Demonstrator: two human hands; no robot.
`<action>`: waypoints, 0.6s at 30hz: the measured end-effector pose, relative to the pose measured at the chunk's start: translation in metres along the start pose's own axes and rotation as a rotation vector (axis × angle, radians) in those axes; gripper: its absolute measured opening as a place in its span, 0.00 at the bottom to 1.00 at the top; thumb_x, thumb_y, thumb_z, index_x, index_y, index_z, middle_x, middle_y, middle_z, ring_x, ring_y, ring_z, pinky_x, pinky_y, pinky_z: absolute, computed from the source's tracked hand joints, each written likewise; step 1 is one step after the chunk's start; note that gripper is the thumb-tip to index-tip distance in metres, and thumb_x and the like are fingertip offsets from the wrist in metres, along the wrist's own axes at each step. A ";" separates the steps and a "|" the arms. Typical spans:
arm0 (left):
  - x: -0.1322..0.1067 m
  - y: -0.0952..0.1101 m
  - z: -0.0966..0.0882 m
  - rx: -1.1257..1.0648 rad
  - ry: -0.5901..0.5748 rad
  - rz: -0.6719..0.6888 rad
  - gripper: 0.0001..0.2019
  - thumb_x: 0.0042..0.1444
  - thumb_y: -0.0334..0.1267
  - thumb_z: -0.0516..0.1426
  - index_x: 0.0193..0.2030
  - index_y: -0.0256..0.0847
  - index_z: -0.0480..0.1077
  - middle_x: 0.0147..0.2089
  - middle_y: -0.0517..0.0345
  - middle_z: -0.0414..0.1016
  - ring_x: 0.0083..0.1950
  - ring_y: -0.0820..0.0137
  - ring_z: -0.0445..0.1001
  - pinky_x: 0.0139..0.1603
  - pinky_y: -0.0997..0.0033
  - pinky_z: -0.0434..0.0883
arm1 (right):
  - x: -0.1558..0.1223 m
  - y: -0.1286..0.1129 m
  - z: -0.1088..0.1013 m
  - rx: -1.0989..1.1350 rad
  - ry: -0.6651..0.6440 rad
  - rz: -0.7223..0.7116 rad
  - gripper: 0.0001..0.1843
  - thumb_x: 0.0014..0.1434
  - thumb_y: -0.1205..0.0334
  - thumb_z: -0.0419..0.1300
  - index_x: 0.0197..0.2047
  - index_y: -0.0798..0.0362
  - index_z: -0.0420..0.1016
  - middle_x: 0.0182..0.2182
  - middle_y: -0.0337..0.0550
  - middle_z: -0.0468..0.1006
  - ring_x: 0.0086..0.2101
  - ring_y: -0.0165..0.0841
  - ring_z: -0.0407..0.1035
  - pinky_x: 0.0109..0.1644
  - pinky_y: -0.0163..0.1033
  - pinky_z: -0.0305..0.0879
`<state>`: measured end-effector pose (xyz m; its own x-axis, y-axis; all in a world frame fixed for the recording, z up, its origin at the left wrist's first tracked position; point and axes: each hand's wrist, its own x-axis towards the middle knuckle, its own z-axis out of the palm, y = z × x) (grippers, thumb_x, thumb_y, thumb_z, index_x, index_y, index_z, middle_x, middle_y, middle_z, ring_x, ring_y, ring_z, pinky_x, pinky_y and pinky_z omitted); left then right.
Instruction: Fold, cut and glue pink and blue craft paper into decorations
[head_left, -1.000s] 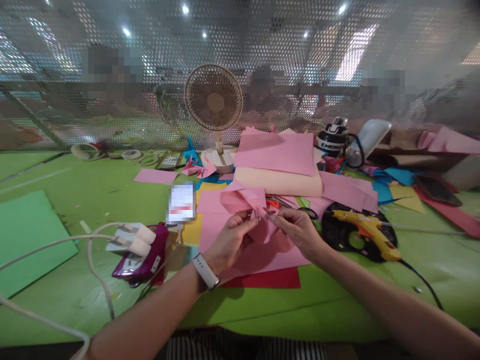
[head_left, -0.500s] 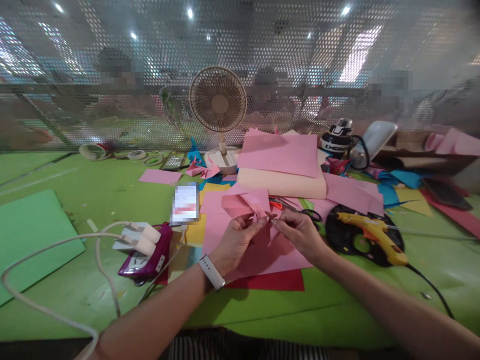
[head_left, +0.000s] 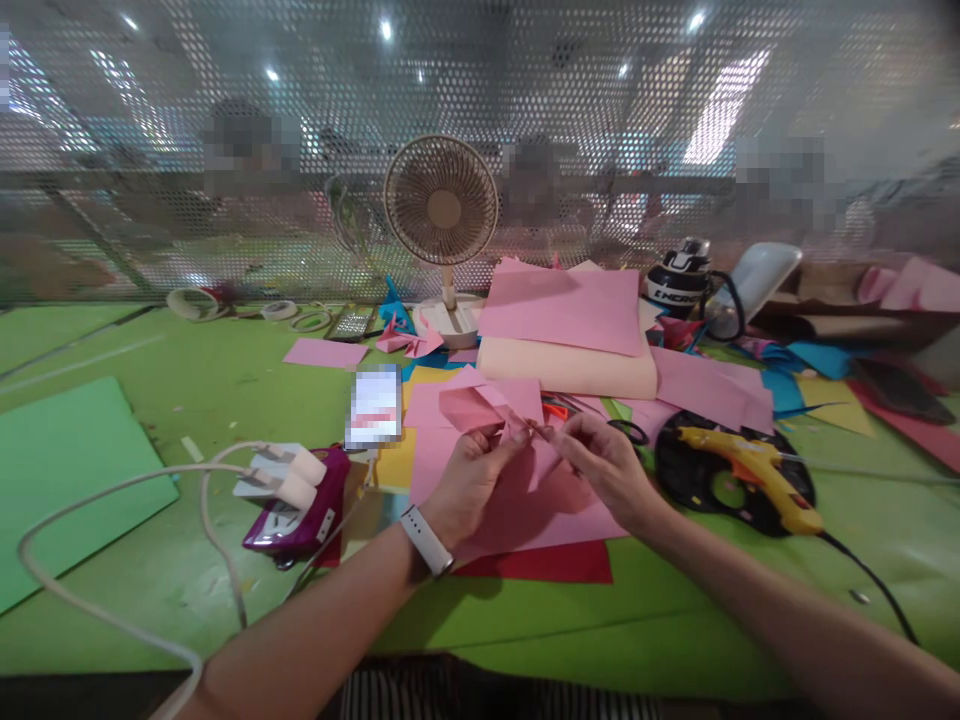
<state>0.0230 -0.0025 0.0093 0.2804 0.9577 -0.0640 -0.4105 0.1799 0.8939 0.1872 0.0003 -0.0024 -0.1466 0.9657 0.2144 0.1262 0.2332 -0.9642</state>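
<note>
A folded piece of pink paper (head_left: pixel 474 402), with pointed flaps, is held above flat sheets at the middle of the table. My left hand (head_left: pixel 474 478), with a white-banded watch on its wrist, grips the paper between thumb and bent fingers. The thumb and forefinger of my right hand (head_left: pixel 609 468) are pinched together at a narrow tip on the paper's right side; the tip is partly hidden by the fingers. Below both hands lie large pink sheets (head_left: pixel 517 528), with a red sheet (head_left: pixel 559 563) under them.
A yellow glue gun (head_left: pixel 750 470) rests on a black round pad at right. Left are a phone (head_left: pixel 373 408) and a purple power strip (head_left: pixel 289 520) with white chargers and cables. Behind stand a fan (head_left: pixel 444 210), stacked paper (head_left: pixel 562 305) and a bottle (head_left: pixel 679 285).
My right hand has shifted slightly right and its fingers have bent more at the paper's tip. My left hand keeps its grip on the folded paper. The whole view has moved a little.
</note>
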 end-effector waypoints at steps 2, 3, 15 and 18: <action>0.000 0.001 0.000 -0.003 0.001 0.023 0.09 0.50 0.40 0.62 0.34 0.37 0.74 0.32 0.57 0.76 0.33 0.71 0.72 0.37 0.73 0.66 | -0.001 -0.003 -0.002 0.038 -0.011 0.040 0.15 0.57 0.50 0.56 0.28 0.53 0.64 0.20 0.33 0.62 0.21 0.25 0.56 0.24 0.31 0.53; 0.000 0.002 0.000 -0.003 -0.006 0.032 0.08 0.50 0.40 0.62 0.34 0.37 0.74 0.34 0.56 0.76 0.35 0.71 0.72 0.38 0.73 0.66 | -0.001 -0.005 -0.002 0.042 -0.051 0.053 0.16 0.58 0.49 0.55 0.27 0.53 0.64 0.20 0.34 0.63 0.22 0.26 0.58 0.25 0.31 0.54; -0.001 0.001 0.000 -0.094 -0.088 0.041 0.07 0.53 0.37 0.60 0.36 0.36 0.73 0.38 0.54 0.76 0.39 0.69 0.73 0.44 0.68 0.68 | 0.001 0.005 0.004 0.135 -0.264 0.164 0.19 0.55 0.47 0.59 0.26 0.56 0.69 0.18 0.37 0.71 0.19 0.24 0.63 0.23 0.29 0.59; -0.001 0.001 0.000 -0.095 -0.081 0.039 0.07 0.53 0.37 0.60 0.36 0.37 0.73 0.37 0.55 0.76 0.38 0.70 0.73 0.41 0.70 0.68 | 0.001 0.004 0.005 0.146 -0.274 0.179 0.19 0.55 0.48 0.59 0.26 0.56 0.69 0.18 0.38 0.73 0.19 0.24 0.66 0.23 0.29 0.61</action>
<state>0.0229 -0.0030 0.0103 0.3303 0.9438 0.0100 -0.5021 0.1667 0.8486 0.1827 0.0015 -0.0071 -0.3949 0.9187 0.0090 0.0348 0.0247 -0.9991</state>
